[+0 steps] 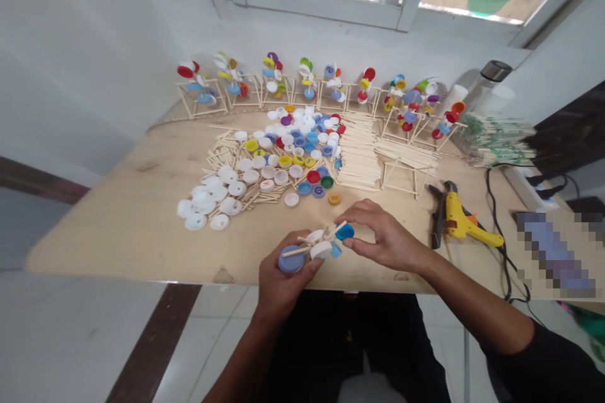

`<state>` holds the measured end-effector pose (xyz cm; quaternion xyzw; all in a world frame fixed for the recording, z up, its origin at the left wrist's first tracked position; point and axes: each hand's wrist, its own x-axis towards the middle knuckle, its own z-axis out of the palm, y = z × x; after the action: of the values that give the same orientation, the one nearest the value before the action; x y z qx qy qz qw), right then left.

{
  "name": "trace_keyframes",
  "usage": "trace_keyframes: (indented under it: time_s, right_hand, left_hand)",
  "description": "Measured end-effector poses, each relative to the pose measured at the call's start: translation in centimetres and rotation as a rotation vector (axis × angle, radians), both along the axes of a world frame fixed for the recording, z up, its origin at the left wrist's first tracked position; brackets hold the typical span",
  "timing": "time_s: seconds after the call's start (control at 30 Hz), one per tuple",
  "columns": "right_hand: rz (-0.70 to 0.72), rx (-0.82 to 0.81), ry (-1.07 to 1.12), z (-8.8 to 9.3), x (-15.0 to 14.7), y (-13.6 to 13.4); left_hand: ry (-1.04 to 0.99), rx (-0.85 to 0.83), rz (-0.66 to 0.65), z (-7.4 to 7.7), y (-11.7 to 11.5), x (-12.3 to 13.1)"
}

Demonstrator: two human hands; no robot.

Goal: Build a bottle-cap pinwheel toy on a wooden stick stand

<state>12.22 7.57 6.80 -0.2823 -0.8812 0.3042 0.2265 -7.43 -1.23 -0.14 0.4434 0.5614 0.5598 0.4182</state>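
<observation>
My left hand (280, 277) is closed around a small wheel of wooden sticks (299, 250) with bottle caps on it. A periwinkle cap (291, 261) and a white cap (321, 250) show on this wheel, and a light blue cap (336, 249) hangs at its right side. Between the thumb and fingers of my right hand (378, 236) is a blue bottle cap (345, 231), held against the end of one stick. Whether that cap is fixed to the stick I cannot tell. A loose yellow-orange cap (334, 199) lies just beyond my hands.
Loose bottle caps (250, 175) and short sticks fill the table's middle. Long sticks (358, 154) lie beside them. Cap wheels on stick frames (309, 85) line the wall. At right are a yellow glue gun (466, 223), black cutter (438, 217), power strip (529, 189) and cables.
</observation>
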Motion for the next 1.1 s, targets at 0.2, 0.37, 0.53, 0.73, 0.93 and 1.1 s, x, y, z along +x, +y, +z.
trace_keyframes:
  time_s: [0.2,0.37,0.53,0.73,0.93,1.1]
  right_hand:
    - [0.013,-0.012,-0.039,0.3,-0.1,-0.3]
    - [0.023,-0.048,-0.026,0.3,0.1,-0.4]
    - [0.028,-0.094,-0.006,0.1,0.2,-0.6]
    - [0.018,-0.116,0.001,0.1,0.5,-0.8]
    - [-0.027,-0.121,0.028,0.4,1.2,-0.7]
    - [0.046,-0.115,-0.020,0.8,1.0,-0.8]
  left_hand:
    - [-0.040,-0.047,0.024,1.0,-0.4,0.4]
    - [-0.052,-0.066,0.008,1.1,-0.4,0.3]
    - [-0.071,-0.069,-0.007,1.0,-0.5,0.2]
    - [-0.063,-0.097,-0.011,1.2,-0.5,0.3]
    - [-0.042,-0.143,-0.060,1.1,-0.3,0.4]
    - [-0.004,-0.117,-0.174,0.7,0.0,0.4]
